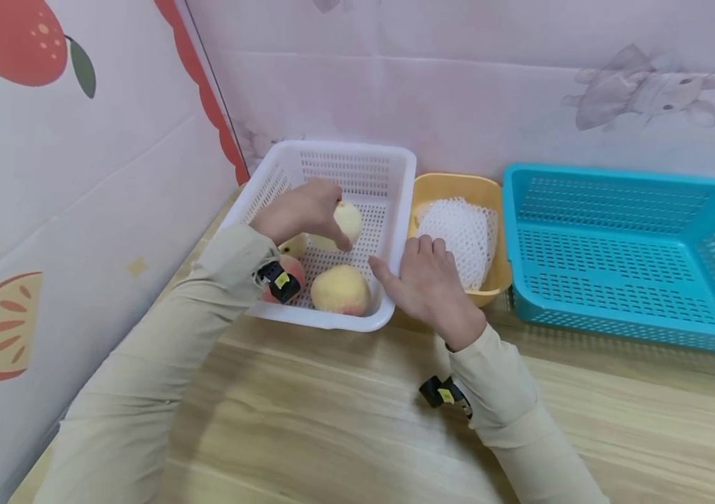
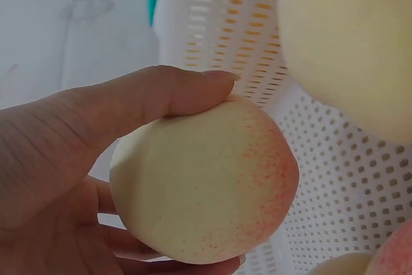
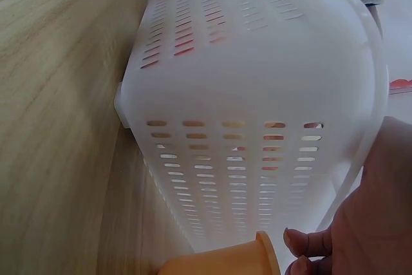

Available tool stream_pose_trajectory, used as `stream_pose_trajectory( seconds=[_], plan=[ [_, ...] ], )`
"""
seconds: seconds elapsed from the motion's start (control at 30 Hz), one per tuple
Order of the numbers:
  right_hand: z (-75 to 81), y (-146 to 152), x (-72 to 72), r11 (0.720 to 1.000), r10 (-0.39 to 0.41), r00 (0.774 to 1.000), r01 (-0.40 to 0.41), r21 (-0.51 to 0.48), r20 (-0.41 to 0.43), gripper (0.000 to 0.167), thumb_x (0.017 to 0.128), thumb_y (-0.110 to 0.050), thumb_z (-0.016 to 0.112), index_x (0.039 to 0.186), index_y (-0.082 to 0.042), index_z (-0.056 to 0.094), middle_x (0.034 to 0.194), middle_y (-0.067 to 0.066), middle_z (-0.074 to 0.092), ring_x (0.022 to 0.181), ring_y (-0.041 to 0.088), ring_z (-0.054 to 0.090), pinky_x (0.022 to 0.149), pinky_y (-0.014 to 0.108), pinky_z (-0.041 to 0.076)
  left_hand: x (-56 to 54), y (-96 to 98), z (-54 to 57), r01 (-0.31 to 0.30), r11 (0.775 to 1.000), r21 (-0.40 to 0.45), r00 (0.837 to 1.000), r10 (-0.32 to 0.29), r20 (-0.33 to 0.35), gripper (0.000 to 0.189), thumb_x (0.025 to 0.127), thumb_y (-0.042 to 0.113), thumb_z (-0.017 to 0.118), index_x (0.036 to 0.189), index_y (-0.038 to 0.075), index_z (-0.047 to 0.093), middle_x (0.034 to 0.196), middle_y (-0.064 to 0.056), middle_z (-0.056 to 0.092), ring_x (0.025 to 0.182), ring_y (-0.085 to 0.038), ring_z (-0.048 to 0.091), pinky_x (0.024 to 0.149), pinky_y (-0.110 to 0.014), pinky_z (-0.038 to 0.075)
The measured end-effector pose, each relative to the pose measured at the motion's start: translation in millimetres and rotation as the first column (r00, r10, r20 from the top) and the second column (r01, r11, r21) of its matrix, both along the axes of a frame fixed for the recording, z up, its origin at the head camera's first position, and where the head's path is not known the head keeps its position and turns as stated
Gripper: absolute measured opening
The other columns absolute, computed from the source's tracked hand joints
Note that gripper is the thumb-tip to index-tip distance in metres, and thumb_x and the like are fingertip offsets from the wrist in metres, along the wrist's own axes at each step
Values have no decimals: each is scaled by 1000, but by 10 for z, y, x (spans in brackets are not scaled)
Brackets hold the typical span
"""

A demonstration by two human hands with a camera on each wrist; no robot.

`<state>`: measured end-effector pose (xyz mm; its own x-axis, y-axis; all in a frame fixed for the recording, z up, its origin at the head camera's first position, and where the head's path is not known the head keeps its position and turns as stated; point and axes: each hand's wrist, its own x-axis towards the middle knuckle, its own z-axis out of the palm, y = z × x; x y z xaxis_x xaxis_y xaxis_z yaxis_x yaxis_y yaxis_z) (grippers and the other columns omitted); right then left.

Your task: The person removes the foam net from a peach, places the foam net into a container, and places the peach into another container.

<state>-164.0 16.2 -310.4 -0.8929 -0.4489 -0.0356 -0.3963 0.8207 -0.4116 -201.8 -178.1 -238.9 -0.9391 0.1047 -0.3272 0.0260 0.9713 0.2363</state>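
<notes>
My left hand [image 1: 309, 210] reaches into the white basket [image 1: 404, 210] and holds a peach [image 2: 212, 178]. The thumb lies across one side of this pale, pink-flushed fruit, with the fingers behind it. A yellowish peach [image 1: 341, 288] sits in the basket's near corner, and a redder peach [image 1: 292, 269] shows beside the left wrist. My right hand [image 1: 423, 283] is at the white basket's right rim, thumb over the inner side and loosely bent fingers outside, by the yellow basket [image 1: 458, 183]. In the right wrist view, the fingertips [image 3: 309, 243] are near the yellow rim.
White foam netting [image 1: 461, 234] fills much of the yellow basket. To its right stands a blue-green basket [image 1: 609, 280]. All the baskets stand on a wooden table [image 1: 344, 406] against a printed back wall [image 1: 458, 105], with another printed wall [image 1: 99, 175] at the left.
</notes>
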Motion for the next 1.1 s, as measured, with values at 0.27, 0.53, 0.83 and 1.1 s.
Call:
stream_pose_trajectory(
  seconds=[0.27,0.53,0.83,1.1],
  plan=[
    [-21,-31,7,1000,1,1000,-1,-8,6,70,95,-60,35,108,7,48,94,17,46,91,33,41,84,45,39,-58,-54,-161,-8,997,-72,996,15,94,54,69,31,84,107,5,57,101,-9,60,90,-23,55,80,-36,49],
    [-18,-32,20,1000,-11,1000,11,-10,-2,68,96,-59,36,106,6,49,92,16,45,89,32,41,81,43,39,-42,-104,-359,-174,983,53,952,154,265,53,80,30,77,117,5,50,113,-12,50,102,-31,53,60,-40,57],
    [-10,1,34,1000,-12,998,13,17,-64,65,97,-58,34,100,5,49,92,17,46,88,33,41,77,43,40,-23,-75,-304,-127,992,14,951,118,286,71,92,47,61,145,6,35,145,-15,39,124,-35,45,86,-48,53],
    [186,394,118,1000,-22,989,25,14,-146,60,102,-51,31,102,6,51,96,19,47,95,37,42,92,51,36,295,40,118,123,992,17,988,-124,89,69,96,49,52,145,2,38,142,-17,46,130,-30,44,107,-49,34]
  ],
)
